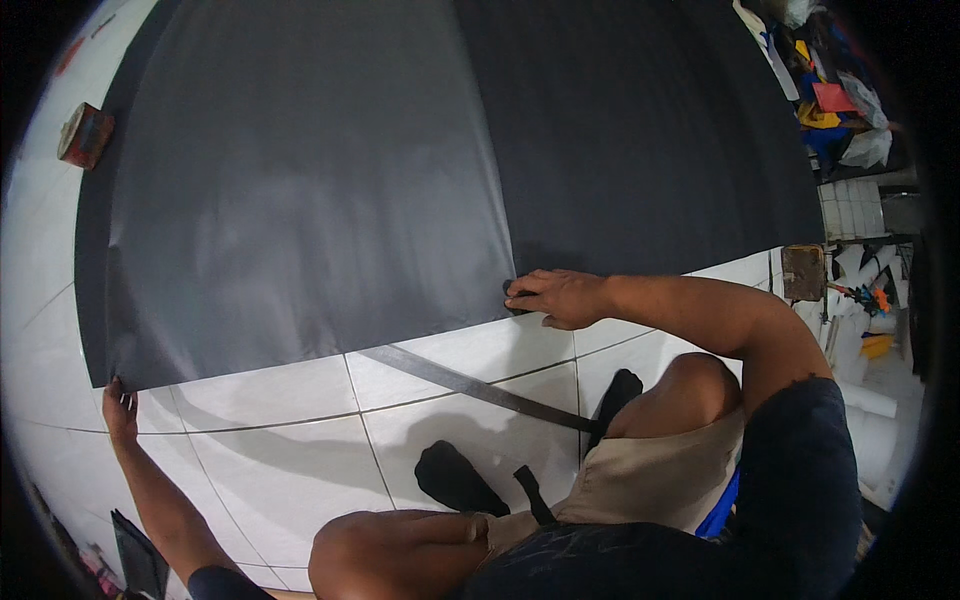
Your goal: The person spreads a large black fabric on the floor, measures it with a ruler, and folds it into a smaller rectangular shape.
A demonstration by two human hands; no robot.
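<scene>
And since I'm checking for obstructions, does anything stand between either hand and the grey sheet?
Nothing visible for the left hand, touching the sheet at its near left corner. A small dark object shows by the right hand; whether it lies between hand and sheet is unclear.

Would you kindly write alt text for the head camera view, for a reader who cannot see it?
A person's left hand touches the near left corner of a large grey panel of sheeting, while the right hand rests at its near right corner. Darker sheeting shows on both sides, and a flat grey strip lies on the white floor tiles.
</scene>
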